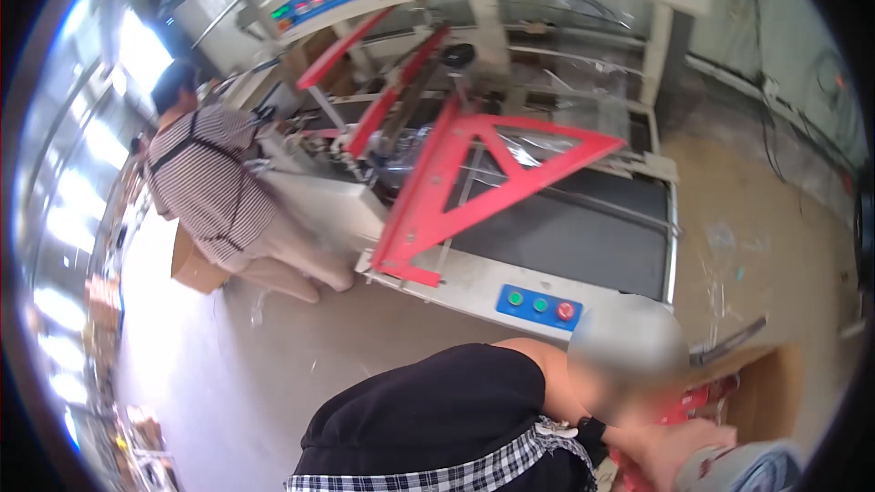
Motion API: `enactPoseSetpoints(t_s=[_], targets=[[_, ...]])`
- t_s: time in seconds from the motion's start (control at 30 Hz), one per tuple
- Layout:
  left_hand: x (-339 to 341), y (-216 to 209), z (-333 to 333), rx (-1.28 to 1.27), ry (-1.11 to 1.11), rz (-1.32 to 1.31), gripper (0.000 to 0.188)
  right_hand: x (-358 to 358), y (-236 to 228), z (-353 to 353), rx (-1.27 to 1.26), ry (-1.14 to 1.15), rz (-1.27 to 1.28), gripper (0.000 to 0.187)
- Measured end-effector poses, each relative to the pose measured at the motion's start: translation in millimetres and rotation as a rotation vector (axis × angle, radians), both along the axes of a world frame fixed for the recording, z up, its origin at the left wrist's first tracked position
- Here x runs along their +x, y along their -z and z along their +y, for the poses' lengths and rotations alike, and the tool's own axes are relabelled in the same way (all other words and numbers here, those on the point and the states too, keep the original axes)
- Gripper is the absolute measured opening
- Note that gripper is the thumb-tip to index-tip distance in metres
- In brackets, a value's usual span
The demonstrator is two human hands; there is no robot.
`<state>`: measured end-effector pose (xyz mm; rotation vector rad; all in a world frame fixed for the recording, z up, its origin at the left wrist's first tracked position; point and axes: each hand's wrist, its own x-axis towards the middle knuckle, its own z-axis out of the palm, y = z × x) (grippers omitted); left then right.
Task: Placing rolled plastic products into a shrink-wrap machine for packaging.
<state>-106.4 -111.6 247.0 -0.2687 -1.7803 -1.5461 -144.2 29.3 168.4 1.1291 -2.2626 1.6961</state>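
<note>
Neither of my hands is in view. Just below me a person in a black top (pixel 437 419) and checked apron bends forward. Their forearm, with a dark watch (pixel 591 428), reaches right toward red packets (pixel 702 401) in an open cardboard box (pixel 766 392). A blurred grey-blue shape (pixel 756 472) sits at the lower right edge; I cannot tell what it is.
A packing machine stands ahead, with a black conveyor belt (pixel 583 237), a red triangular frame (pixel 474 173) and a blue button panel (pixel 540 305). Another person in a striped shirt (pixel 205 178) sits at its left, beside a cardboard box (pixel 193 264). Concrete floor (pixel 228 355) lies between.
</note>
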Motion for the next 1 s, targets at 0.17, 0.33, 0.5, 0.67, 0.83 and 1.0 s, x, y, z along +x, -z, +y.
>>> enactPoseSetpoints(t_s=[0.17, 0.33, 0.5, 0.67, 0.83, 1.0], targets=[[58.1, -73.9, -73.5, 0.570, -0.035, 0.209, 0.084, 20.5, -19.8, -76.3, -0.117, -0.202, 0.013, 0.058], [134.6, -80.6, -145.2, 0.694, -0.034, 0.323, 0.095, -35.7, 40.2, -81.1, 0.142, -0.208, 0.049, 0.078], [267.5, -45.1, -207.4, 0.890, 0.073, 0.048, 0.106, -52.0, -52.7, -67.9, 0.369, -0.430, 0.368, 0.070], [348.8, 46.3, -251.4, 1.287, 0.027, 0.132, 0.116, -47.2, -118.5, -79.3, 1.004, -0.864, -0.300, 0.047], [332.0, 47.9, -314.1, 1.065, 0.001, -0.427, 0.066, -57.3, -37.6, -57.7, 1.006, -0.756, -1.178, 0.065], [275.2, -15.8, -383.5, 0.936, 0.111, -0.790, 0.082, -87.6, 44.1, -63.1, 0.778, -0.576, -1.055, 0.058]])
